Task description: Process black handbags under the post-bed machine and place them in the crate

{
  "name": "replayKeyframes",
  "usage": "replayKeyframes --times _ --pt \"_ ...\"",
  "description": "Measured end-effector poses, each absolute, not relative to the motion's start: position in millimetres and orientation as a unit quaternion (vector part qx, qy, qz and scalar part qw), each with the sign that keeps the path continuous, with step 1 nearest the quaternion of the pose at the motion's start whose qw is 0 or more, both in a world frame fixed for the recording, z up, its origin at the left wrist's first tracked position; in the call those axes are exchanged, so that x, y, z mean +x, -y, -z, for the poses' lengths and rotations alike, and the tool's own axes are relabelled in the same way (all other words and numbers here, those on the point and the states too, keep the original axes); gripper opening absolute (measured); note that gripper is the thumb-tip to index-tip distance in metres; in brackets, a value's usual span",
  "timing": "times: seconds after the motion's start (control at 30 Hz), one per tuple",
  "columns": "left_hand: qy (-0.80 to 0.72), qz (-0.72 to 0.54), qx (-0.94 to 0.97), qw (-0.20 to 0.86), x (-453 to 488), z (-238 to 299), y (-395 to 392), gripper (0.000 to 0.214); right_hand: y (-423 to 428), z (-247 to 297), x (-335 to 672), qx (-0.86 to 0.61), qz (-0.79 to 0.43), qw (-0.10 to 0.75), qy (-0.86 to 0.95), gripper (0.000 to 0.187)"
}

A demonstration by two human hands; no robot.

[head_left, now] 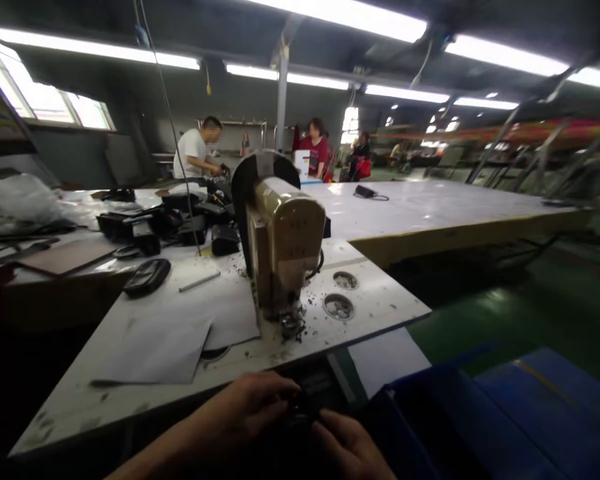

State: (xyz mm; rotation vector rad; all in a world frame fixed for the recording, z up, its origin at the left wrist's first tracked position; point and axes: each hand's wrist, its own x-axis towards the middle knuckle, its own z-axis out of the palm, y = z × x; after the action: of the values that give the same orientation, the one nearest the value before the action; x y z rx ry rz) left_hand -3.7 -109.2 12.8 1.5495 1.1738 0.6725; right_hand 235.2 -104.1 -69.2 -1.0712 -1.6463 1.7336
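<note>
At the near edge of the work table, my left hand (253, 405) reaches in with its thumb and fingers closed together at a small dark object (300, 402). Its kind is lost in the shadow. Close by on the right, my right hand (347, 441) has its fingers bent towards the same dark object. Just beyond my hands stands a beige machine (297, 233) with a large black wheel behind it. Small dark bits lie scattered around its metal working tip (291, 323). Both hands are below and apart from this tip.
White sheets (155, 347) and a grey rod (199, 281) lie left of the machine, beside a dark oval case (147, 277). Two round cups (339, 307) are sunk on its right. A blue bin (430, 413) stands at lower right. Several people are farther back.
</note>
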Motion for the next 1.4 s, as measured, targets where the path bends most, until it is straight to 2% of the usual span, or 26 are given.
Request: replayKeyframes --times 0.1,0.2,0.37,0.47,0.57,0.63,0.77,1.13,1.4 --pt "-0.461 -0.227 0.739 0.436 -13.8 -6.5 107.2 0.036 107.5 71.8 231.6 -0.408 -0.671 0.269 0.558 0.048" --pt "-0.453 -0.219 0.754 0.422 -17.3 -7.1 109.1 0.039 104.7 68.2 230.3 -0.402 -0.701 0.274 0.521 0.045" --pt "-0.480 -0.177 0.769 0.383 -15.8 -6.0 113.4 0.080 102.6 76.6 228.3 -0.415 -0.714 0.278 0.491 0.050" --pt "-0.499 -0.155 0.776 0.353 -13.5 -4.6 116.9 0.078 102.5 81.2 227.6 -0.419 -0.713 0.288 0.484 0.048" --pt "-0.514 -0.127 0.790 0.309 -10.8 -3.6 120.6 0.092 99.5 80.3 226.7 -0.417 -0.709 0.301 0.483 0.045" --pt "-0.526 -0.117 0.794 0.283 -9.0 -1.8 121.1 0.089 95.0 78.5 225.2 -0.409 -0.689 0.318 0.506 0.041" --pt "-0.531 -0.135 0.796 0.257 -7.8 1.8 113.1 0.066 83.3 76.7 220.6 -0.388 -0.662 0.339 0.544 0.037" --pt "-0.520 -0.140 0.797 0.273 -19.4 -32.6 58.5 0.053 51.1 76.8 204.4 -0.322 -0.788 0.320 0.416 0.042" --pt "-0.548 -0.133 0.784 0.257 -19.0 -25.1 27.3 0.035 24.0 98.7 183.9 -0.328 -0.823 0.342 0.313 0.047"
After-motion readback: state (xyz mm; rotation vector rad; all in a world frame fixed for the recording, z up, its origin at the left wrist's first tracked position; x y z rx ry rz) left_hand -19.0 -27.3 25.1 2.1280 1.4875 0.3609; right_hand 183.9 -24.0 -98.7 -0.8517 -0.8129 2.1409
